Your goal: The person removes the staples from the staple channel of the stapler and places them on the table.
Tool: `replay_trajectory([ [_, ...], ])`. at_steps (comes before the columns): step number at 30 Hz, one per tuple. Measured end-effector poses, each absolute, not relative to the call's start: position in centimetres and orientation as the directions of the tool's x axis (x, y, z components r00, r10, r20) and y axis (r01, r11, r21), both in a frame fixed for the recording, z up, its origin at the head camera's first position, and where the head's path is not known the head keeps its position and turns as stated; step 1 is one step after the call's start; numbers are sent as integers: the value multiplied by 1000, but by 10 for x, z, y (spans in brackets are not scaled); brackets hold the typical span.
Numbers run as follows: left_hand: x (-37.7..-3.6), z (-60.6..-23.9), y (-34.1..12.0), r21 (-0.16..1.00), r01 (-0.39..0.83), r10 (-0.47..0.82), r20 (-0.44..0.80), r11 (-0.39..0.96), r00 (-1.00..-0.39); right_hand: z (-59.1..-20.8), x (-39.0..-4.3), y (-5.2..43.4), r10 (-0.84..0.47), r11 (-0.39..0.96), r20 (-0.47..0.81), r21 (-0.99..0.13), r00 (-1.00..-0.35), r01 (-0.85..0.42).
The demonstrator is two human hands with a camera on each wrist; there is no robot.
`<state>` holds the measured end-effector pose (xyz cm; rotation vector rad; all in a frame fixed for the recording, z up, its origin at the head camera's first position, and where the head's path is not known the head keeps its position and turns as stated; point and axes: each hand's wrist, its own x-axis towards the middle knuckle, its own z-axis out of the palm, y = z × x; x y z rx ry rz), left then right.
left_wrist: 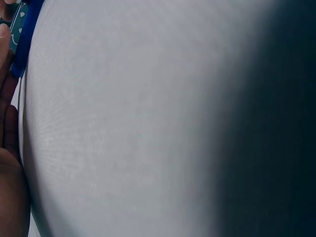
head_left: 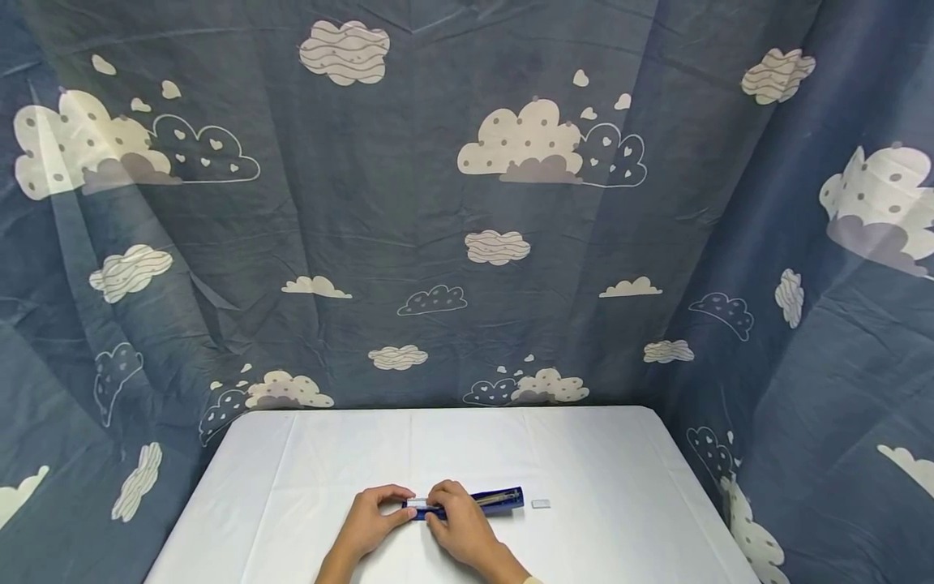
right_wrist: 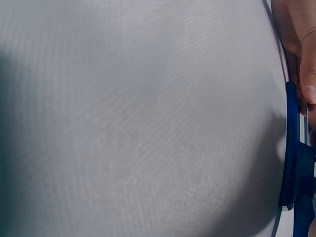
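Near 6 o'clock in the head view, over a white-covered table (head_left: 620, 487), a dark blue stapler (head_left: 499, 507) is held by both hands. It is turned lengthwise from 9 to 3 o'clock, and a metal inner part is exposed along the stretch towards 3 o'clock. Its 9 o'clock end is pinched by the left hand (head_left: 367, 517), with the index finger bent to the far side and the thumb laid along the near side. Its middle is gripped by the right hand (head_left: 464, 527), which is placed at about 6 o'clock from the stapler with the fingers curled over it. Between the two hands a pale silvery strip (head_left: 417, 503) is seen on the stapler. Whether the stapler is rested on the cloth or lifted slightly cannot be told.

At 3 o'clock from the stapler, just beside its end but not touching, a small grey block (head_left: 541, 504) is laid on the table. Towards 12 o'clock, behind the table, a dark blue curtain (head_left: 409, 203) printed with pale clouds is hung, and it is continued at 9 and 3 o'clock. The stapler's blue edge is caught at 10 o'clock in the left wrist view, and between 3 and 4 o'clock in the right.
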<state>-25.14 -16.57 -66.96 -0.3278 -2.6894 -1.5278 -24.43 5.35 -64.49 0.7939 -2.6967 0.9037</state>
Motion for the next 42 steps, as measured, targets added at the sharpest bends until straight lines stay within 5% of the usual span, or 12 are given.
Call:
replay_trajectory([
  [26, -252, -674, -167, 847, 224, 186, 151, 482, -971, -645, -255, 43, -344, 650, 391, -556, -854, -517],
  [42, -253, -675, -167, 836, 248, 188, 177, 489, -966, -642, -256, 45, -415, 639, 383, -522, -825, -565],
])
